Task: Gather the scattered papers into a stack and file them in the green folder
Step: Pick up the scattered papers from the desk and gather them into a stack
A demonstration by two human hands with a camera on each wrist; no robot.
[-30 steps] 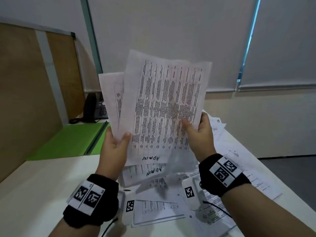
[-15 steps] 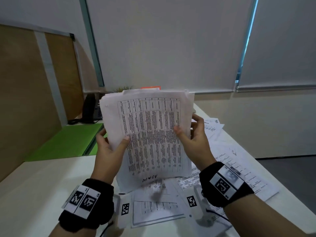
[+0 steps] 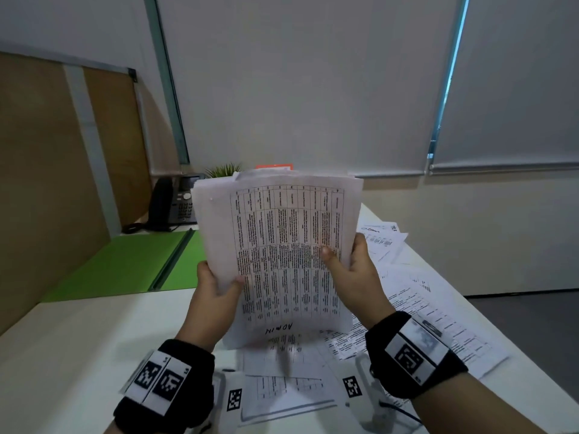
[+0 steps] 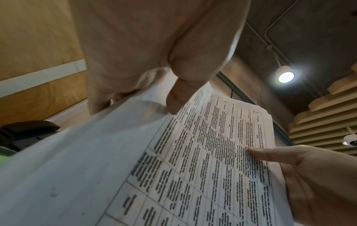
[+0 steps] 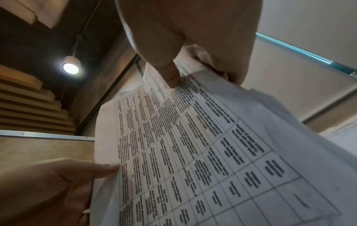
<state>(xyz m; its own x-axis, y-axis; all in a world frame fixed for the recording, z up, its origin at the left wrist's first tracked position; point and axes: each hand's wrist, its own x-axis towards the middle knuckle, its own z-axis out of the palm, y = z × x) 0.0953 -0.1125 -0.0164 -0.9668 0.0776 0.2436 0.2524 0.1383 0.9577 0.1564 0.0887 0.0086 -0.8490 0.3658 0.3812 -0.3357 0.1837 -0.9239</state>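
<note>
Papers (image 3: 282, 261) stand upright between both hands above the worktop (image 3: 78, 339) — left hand (image 3: 216, 296) and right hand (image 3: 354, 277) each pinching a side edge. Loose sheets (image 3: 438, 314) lie beneath and rightward; the green folder (image 3: 125, 264) lies open, far-left — nearer the left hand, unobstructed.

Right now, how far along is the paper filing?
Partly done. Some sheets are already gathered: the left hand and right hand grip a stack of papers upright above the desk. Left: loose papers lie scattered on the desk. The green folder lies open, nothing visibly filed in it.
</note>
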